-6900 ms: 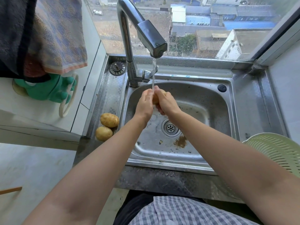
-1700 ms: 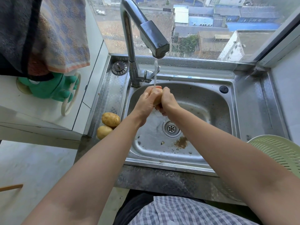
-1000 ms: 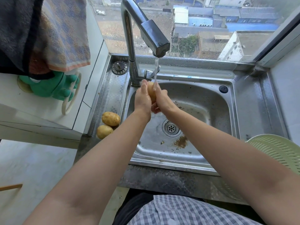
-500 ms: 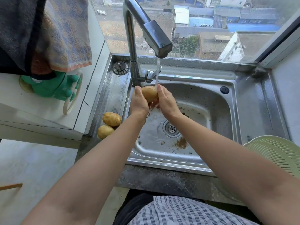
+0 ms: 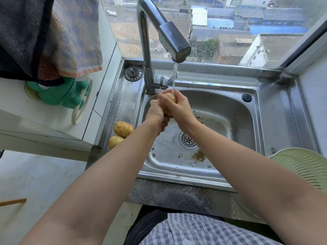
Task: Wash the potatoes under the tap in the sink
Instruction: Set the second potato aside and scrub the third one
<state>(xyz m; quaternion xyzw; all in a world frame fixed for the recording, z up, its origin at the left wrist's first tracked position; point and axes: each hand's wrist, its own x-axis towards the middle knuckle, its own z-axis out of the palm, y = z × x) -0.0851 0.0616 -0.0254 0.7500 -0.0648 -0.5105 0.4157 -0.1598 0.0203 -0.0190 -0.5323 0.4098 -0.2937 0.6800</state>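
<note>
Change: since half a second ago both hands have closed tighter round the potato (image 5: 171, 98), and the right hand now wraps over its top where it lay bare before.
Shirt: checked cloth (image 5: 203, 230) at the bottom edge, nearest the camera.
Forearms: both reach forward from the lower corners over the front rim of the sink (image 5: 177, 175).
Colander: pale green one (image 5: 304, 167) on the right, at the near right corner of the sink.
Left hand (image 5: 156, 113): curled beneath and to the left of the potato, fingers pressed against it.
Right hand (image 5: 178, 106): clasped over the potato from the right, fingers wrapped across the top.
Held potato: between both hands, above the back left part of the basin, right under the running water (image 5: 174, 75).
Drain (image 5: 188, 139): mid-basin, with brown dirt (image 5: 199, 155) just in front of it.
Waiting potatoes: two (image 5: 123, 129) (image 5: 115, 141) touching each other on the steel ledge left of the basin.
Tap (image 5: 169, 38): rises behind the hands, spout angled down, water flowing.
Left wall: green rubber gloves (image 5: 60, 93) hanging below towels (image 5: 53, 34).
Window (image 5: 230, 29): behind the sink, rooftops beyond.
</note>
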